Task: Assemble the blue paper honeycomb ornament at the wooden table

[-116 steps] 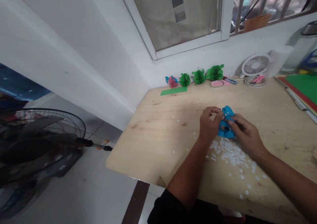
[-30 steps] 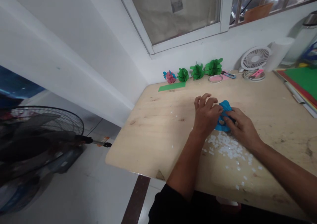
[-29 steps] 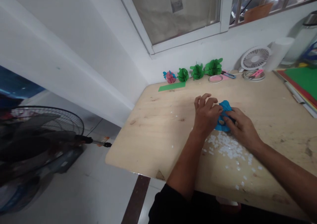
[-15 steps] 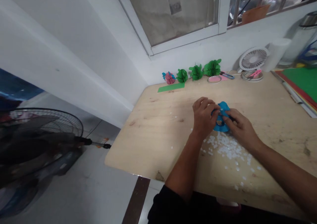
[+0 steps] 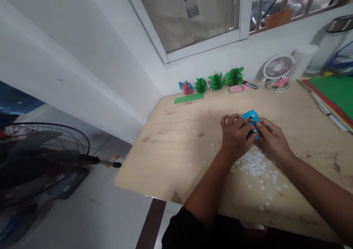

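Note:
A bright blue paper piece point(image 5: 252, 114), bent and with a gap in its middle, is held between my hands above the table. My right hand point(image 5: 273, 137) pinches its right side, thumb in front. On the left side, my left hand point(image 5: 235, 133) has its thumb and forefinger closed at the paper, while its other fingers are bent and raised. My left fingers hide part of the blue piece. Many small white paper bits point(image 5: 255, 164) lie scattered on the table just below my hands.
Along the wall stand several green paper figures point(image 5: 216, 82) and a pink-and-blue one point(image 5: 187, 88), with a green paper strip point(image 5: 189, 98) before them. Farther right are a cutter knife point(image 5: 250, 84), a small white fan point(image 5: 279, 67) and coloured sheets point(image 5: 333, 91). A large floor fan point(image 5: 79, 150) stands left.
My left hand has shifted right and now covers more of the blue paper. The blue piece looks turned and narrower, and the view has moved slightly.

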`<state>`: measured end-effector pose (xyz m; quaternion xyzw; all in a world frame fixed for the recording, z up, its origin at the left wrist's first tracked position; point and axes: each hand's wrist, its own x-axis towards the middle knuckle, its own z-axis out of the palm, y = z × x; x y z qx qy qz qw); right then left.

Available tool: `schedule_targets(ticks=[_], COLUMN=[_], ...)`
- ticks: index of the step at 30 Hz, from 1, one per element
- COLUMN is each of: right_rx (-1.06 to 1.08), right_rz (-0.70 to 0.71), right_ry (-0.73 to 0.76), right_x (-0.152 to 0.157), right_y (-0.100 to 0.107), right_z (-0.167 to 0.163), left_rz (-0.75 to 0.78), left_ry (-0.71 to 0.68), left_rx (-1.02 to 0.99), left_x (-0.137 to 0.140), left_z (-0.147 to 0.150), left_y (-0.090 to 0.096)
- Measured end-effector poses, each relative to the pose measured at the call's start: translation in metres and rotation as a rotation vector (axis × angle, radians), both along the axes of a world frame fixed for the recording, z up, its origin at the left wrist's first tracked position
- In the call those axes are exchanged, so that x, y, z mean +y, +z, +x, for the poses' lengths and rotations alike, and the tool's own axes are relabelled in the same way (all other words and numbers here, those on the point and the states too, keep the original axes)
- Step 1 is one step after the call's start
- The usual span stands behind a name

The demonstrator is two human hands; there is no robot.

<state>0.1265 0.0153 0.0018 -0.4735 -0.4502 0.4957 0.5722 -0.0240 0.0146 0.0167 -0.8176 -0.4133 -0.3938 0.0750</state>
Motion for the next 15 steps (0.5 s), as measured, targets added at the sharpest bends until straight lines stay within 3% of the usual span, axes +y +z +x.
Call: schedule_targets(ticks=[7, 15], right_rx=[0.092, 0.058], right_rz=[-0.027, -0.016], right_ry=[-0.014, -0.065], right_x=[0.001, 0.001], right_y=[0.002, 0.003], right_z=[0.0, 0.0], left_rz=[-0.02, -0.013], left_ry=[0.048, 0.079], left_rx=[0.05, 0.014], left_x=[0.0, 0.0], left_z=[0.006, 0.009], left_y=[-0.007, -0.012])
